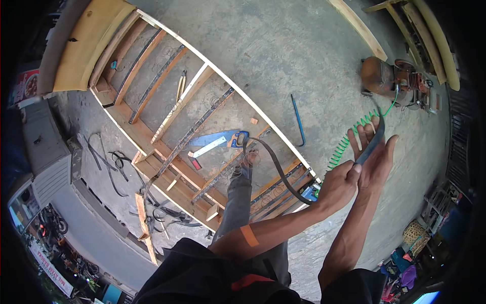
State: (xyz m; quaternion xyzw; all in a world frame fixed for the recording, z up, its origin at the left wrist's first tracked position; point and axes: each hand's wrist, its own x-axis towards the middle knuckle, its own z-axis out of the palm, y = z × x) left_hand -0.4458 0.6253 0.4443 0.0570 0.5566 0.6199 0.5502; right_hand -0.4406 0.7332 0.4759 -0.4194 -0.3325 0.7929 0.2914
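A long dark rubber strap (277,164) loops out from beside the saw handle inside the wooden frame and curves round to my hands. My left hand (340,185) is closed, pinching the strap between thumb and fingers. Just beyond it, my right hand (373,162) is turned palm up with its fingers spread, and the strap's end part lies across palm and fingers. The long wooden frame (230,86) lies on the floor to the left, crossed by slats and dark straps with wire coils. My leg stands inside it.
Within the frame lie a handsaw (205,138), a white square ruler (209,147) and pincers (180,85). A blue bar (297,119) lies on the concrete. An air compressor (379,75) with a green coiled hose (344,144) stands at the right. Loose straps (104,159) lie left.
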